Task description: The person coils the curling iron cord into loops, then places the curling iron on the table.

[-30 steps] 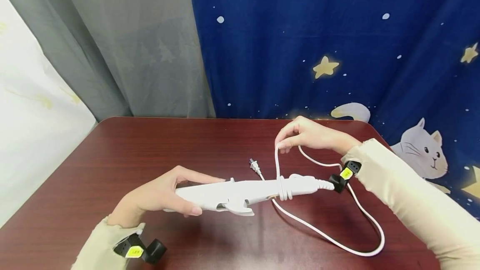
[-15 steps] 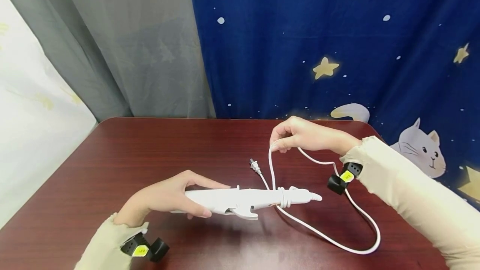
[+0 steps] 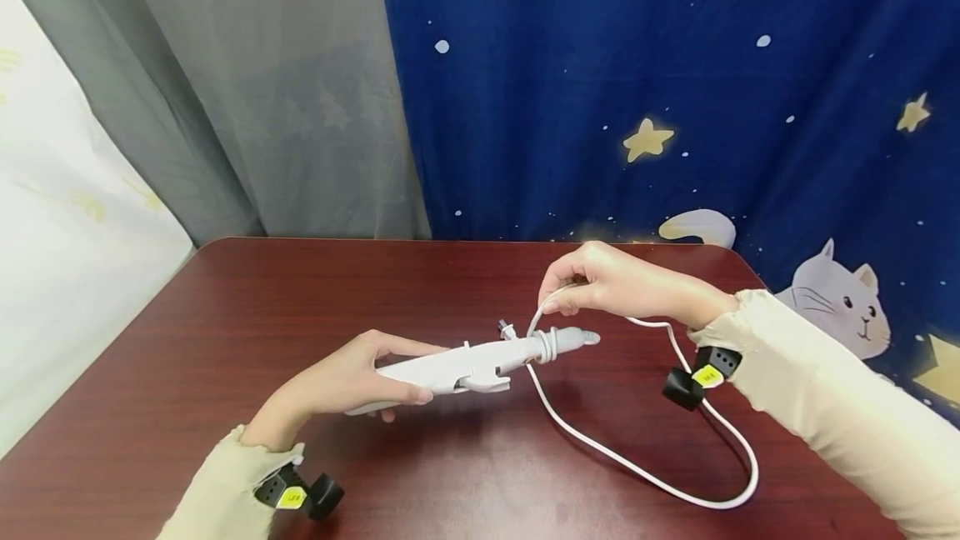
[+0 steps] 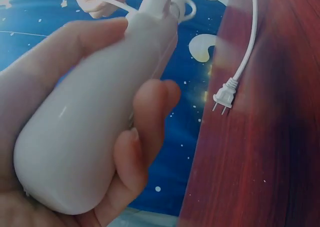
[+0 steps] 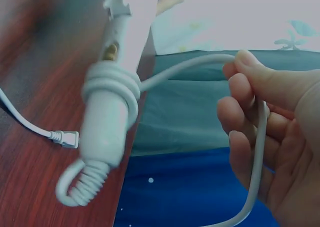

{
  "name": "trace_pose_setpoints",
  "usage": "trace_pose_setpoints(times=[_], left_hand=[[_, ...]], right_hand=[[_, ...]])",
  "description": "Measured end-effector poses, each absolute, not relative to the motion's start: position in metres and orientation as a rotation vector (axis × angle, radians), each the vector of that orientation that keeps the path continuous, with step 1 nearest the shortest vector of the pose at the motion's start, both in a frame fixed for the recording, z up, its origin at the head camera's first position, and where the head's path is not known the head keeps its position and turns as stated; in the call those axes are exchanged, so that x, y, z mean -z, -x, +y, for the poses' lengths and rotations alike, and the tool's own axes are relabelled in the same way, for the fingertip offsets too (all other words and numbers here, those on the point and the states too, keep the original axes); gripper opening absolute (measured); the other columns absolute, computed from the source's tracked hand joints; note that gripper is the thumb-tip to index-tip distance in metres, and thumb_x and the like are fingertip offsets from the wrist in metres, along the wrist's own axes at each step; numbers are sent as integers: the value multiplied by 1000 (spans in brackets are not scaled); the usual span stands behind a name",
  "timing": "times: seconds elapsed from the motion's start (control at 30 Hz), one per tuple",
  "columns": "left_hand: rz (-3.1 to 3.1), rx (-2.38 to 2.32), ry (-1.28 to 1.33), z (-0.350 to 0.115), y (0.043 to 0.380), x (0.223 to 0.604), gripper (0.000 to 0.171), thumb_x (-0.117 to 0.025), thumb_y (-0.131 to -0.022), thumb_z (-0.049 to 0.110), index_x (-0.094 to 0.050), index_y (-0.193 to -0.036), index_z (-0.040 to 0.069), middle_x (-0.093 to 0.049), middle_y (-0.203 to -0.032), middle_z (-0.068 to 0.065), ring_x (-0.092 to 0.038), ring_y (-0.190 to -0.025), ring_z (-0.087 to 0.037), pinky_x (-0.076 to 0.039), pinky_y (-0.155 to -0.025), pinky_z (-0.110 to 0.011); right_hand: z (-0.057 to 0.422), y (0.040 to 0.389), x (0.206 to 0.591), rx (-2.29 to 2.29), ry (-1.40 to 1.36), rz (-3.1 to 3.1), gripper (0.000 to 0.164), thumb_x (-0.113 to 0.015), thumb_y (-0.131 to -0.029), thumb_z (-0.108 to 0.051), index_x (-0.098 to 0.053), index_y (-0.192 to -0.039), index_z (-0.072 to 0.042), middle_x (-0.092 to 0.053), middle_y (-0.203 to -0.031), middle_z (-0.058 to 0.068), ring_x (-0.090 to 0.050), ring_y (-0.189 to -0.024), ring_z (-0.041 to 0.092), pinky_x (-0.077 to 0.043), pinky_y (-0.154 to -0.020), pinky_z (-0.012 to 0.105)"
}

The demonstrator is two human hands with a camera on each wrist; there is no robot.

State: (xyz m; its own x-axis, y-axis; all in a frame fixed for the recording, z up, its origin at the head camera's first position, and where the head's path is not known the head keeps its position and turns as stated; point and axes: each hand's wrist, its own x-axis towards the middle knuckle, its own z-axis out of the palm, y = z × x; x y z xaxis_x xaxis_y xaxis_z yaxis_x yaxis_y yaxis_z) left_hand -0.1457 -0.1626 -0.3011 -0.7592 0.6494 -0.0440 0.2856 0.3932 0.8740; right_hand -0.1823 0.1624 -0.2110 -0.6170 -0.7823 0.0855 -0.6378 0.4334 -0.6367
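Note:
In the head view my left hand [image 3: 337, 377] grips a white hair iron [image 3: 442, 367] by its thick end. The iron is raised over the table, its cord end tilted up to the right. Thumb and fingers lie on opposite sides of the rounded body [image 4: 75, 137] in the left wrist view. My right hand [image 3: 600, 277] pinches the white power cord [image 5: 200, 61] between thumb and fingertips, a short way from the handle. Several turns of cord [image 5: 110, 84] wrap the handle, beside the ribbed cord sleeve [image 5: 90, 182]. A lever [image 3: 486, 382] sticks out from the iron's near side.
A long loop of cord [image 3: 637, 471] lies on the dark red table [image 3: 300, 298] at the right. The two-pin plug [image 4: 226, 93] rests on the table behind the iron. Grey and blue curtains [image 3: 540, 90] hang beyond the far edge.
The iron's cord end has swung up and left, from level to tilted. My right hand has shifted slightly left, bringing the cord across close over the handle. Both hands keep their holds.

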Motion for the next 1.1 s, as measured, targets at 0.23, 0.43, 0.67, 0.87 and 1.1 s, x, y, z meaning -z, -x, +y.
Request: trace_pose_setpoints(times=[0.23,0.43,0.67,0.87,1.1], left_hand=[[2325,-1511,-678,-164,148,300,45,-75,-79,24,-62,-123,23,-63,-99,-11,-59,-55,-31,-50,-47,-47],[2305,-1730,-556,-162,148,299,49,-74,-80,20,-60,-126,18,-61,-101,-17,-59,-56,-28,-52,-49,-45],[2316,-1902,-425,-164,147,294,50,-75,-79,18,-60,-127,18,-58,-106,-20,-61,-60,-30,-52,-52,-43],[2305,-1988,-396,-168,148,290,50,-74,-79,16,-59,-127,15,-59,-108,-19,-62,-59,-27,-53,-54,-40],[2245,-2177,-316,-174,144,288,49,-72,-81,9,-58,-128,10,-62,-97,-12,-62,-53,-23,-53,-51,-34]], right_hand=[[168,177,211,1006,1183,2589,7,-65,-87,-10,-70,-92,-8,-62,-73,-4,-56,-64,13,-49,-57,27],[172,174,217,1108,1162,2675,15,-64,-87,-8,-71,-100,-7,-63,-75,-3,-57,-59,13,-49,-54,28],[174,170,231,1229,1113,2656,31,-54,-93,-3,-61,-123,-6,-63,-85,1,-58,-65,14,-52,-55,32],[176,167,237,1305,1098,2674,32,-53,-93,1,-58,-124,-1,-64,-85,3,-59,-62,16,-52,-53,32],[191,165,246,1301,1083,2695,26,-53,-93,-1,-61,-118,3,-63,-76,3,-58,-63,15,-51,-59,28]])
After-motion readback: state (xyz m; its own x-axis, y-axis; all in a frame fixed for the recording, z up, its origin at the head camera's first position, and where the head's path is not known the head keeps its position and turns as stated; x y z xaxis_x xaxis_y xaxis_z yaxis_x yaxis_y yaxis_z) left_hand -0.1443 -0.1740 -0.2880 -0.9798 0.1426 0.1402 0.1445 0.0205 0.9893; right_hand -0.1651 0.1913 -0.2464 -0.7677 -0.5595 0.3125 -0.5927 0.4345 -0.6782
